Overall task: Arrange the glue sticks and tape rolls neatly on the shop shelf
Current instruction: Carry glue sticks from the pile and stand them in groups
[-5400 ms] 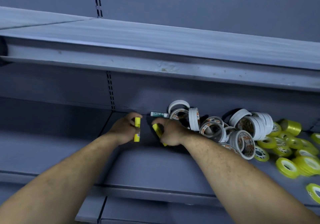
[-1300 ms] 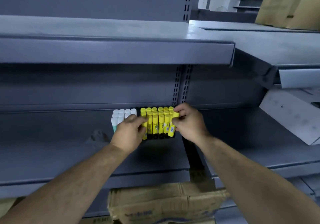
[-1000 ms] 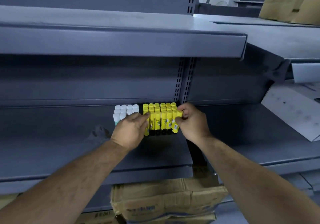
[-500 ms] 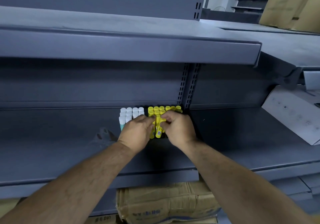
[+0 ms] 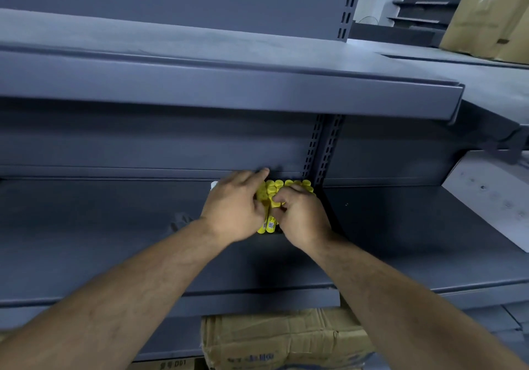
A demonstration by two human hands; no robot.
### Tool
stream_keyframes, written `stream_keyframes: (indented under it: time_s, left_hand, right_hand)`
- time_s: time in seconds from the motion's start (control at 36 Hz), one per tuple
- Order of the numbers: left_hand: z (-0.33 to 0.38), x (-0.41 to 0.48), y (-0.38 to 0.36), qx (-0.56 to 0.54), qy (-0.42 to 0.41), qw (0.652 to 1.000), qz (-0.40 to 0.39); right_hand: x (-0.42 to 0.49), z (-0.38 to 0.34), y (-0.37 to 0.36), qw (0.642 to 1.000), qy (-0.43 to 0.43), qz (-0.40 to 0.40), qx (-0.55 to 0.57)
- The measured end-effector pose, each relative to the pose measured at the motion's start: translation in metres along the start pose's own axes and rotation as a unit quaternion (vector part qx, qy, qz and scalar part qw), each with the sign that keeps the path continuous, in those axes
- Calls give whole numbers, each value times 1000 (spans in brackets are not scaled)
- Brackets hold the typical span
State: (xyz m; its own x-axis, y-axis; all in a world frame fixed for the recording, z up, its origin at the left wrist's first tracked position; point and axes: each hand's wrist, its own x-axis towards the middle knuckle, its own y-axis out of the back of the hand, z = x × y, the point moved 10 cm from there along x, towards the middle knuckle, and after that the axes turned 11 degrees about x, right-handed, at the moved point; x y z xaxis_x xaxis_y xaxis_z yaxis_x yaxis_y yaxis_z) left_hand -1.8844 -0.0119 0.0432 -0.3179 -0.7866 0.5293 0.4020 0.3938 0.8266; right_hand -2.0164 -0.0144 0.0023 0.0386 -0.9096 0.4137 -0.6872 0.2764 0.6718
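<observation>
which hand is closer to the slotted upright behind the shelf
Right. The right hand lies left of the slotted upright; the left hand lies farther left, across the yellow glue sticks.

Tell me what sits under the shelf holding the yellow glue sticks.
A crumpled cardboard box sits under the shelf. The shelf's front edge hides its top, the right forearm its right side; its contents cannot be seen.
</observation>
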Motion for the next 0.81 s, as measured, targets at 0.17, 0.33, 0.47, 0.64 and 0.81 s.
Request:
stream_keyframes:
  time_s: [0.17,0.33,0.47,0.64,0.81]
  left_hand:
    - [9,18,-2,94,-22,986,-133]
    - [7,11,-22,142,-18,960,-239]
    - [-1,-2,-36,153,-11,950,-273]
    - [-2,-14,-33,159,-4,941,-297]
    - [-7,-19,-15,158,31,947,-280]
  right_hand:
    - [1,-14,-3,997,58,-11,-55]
    - [2,-18,-7,992,96,-20,-79]
    - [0,-18,-7,991,92,-28,-91]
    - [-4,-29,-3,981,79,-78,-158]
    - [-9,-45,18,982,99,3,-158]
